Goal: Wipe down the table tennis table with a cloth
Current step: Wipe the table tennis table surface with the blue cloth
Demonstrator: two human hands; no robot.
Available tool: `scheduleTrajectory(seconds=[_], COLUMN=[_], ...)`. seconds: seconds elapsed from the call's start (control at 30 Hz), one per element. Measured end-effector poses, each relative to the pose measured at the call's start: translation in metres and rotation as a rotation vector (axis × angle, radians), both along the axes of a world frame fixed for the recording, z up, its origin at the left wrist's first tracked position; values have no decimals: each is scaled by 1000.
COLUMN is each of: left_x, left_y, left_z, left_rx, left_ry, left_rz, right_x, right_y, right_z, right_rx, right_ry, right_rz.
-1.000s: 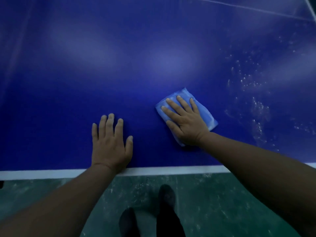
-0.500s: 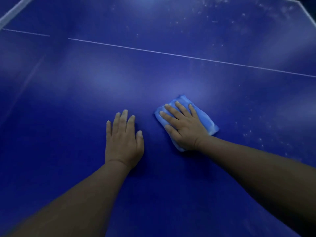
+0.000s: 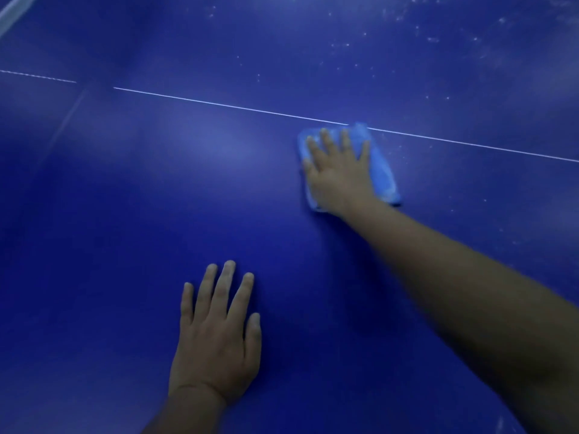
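Observation:
The dark blue table tennis table (image 3: 125,230) fills the head view. A folded light blue cloth (image 3: 380,170) lies on it just below the thin white centre line (image 3: 219,104), its top corner touching the line. My right hand (image 3: 338,173) presses flat on the cloth with straight, spread fingers and the arm stretched out. Nearer to me, my left hand (image 3: 216,336) rests flat on the bare surface with fingers straight, holding nothing.
White specks of dust (image 3: 407,36) dot the table beyond the centre line, mostly at the upper right. A white edge line (image 3: 12,9) shows at the top left corner.
My right hand has pushed the cloth forward, away from me, up to the centre line. The left hand has stayed flat on the table and the view has moved further over the table.

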State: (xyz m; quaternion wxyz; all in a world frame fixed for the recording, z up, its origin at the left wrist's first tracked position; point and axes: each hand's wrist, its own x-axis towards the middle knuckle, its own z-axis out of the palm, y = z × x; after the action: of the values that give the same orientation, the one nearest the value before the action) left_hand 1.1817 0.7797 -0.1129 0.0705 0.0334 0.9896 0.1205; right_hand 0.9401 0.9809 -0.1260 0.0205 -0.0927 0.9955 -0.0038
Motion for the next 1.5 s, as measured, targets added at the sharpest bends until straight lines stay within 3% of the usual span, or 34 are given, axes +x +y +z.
scheduleTrajectory(seconds=[0.1, 0.17, 0.23, 0.33, 0.4, 0.47, 0.53, 0.6, 0.63, 0.67, 0.73, 0.8, 0.83, 0.87, 0.9, 1.03, 1.1, 1.17, 1.23, 1.33, 1.4, 1.5], left_x=[-1, -1, -1, 0, -1, -2, -3, -3, -3, -3, -2, -3, -3, -3, -3, -2, -2, -4, -4, -5, -5, -4], left_y=[1, 1, 1, 1, 0, 0, 0, -2, -2, -2, -1, 0, -1, -2, -2, -3, -2, -1, 2, 3, 2, 1], left_z=[2, 1, 0, -2, -1, 0, -1, -3, -5, -6, -8, -7, -7, -7, -8, -11, -12, -10, -8, -4, -2, -4], left_rx=[-4, -2, 7, 14, 16, 19, 26, 14, 18, 21, 24, 30, 27, 21, 15, -12, -19, -7, -1, 8, 1, -11], left_ry=[18, 26, 40, 41, 30, 33, 51, 63, 66, 71, 72, 56, 46, 33, 22, 14, 2, 7, 13, -6, -17, -5], left_rz=[2, -3, -7, -16, -14, -14, -15, -12, -9, -4, -3, 2, 5, 8, 7, 3, 4, 5, 14, 28, 23, 10], right_x=[22, 9, -9, -19, -22, -21, -17, -10, -10, -10, -14, -15, -14, -13, -9, 19, 20, 11, 1, 0, 8, 56], right_y=[-14, 26, 86, 161, 157, 121, 70, 46, 56, 76, 132, 181, 186, 179, 162, 66, 74, 128, 197, 245, 226, 160], right_z=[0, 4, 3, 13, 15, 7, -6, -7, -3, 0, 2, 11, 14, 15, 12, -8, -4, 0, 6, 22, 23, 13], right_rx=[-67, 34, 97, -100, -158, -100, -29, -54, -45, 12, 87, -99, -179, -188, -154, -52, -59, 101, 171, -142, -134, 5], right_ry=[-35, -28, 4, 8, -2, 36, 85, 6, -35, -21, 65, 75, 53, 39, 47, 58, 3, 62, 43, -24, -50, 6], right_rz=[159, 113, -167, -777, -963, -786, -377, -23, 50, 35, -300, -836, -992, -1014, -918, -74, 136, 103, -261, -831, -799, -199])
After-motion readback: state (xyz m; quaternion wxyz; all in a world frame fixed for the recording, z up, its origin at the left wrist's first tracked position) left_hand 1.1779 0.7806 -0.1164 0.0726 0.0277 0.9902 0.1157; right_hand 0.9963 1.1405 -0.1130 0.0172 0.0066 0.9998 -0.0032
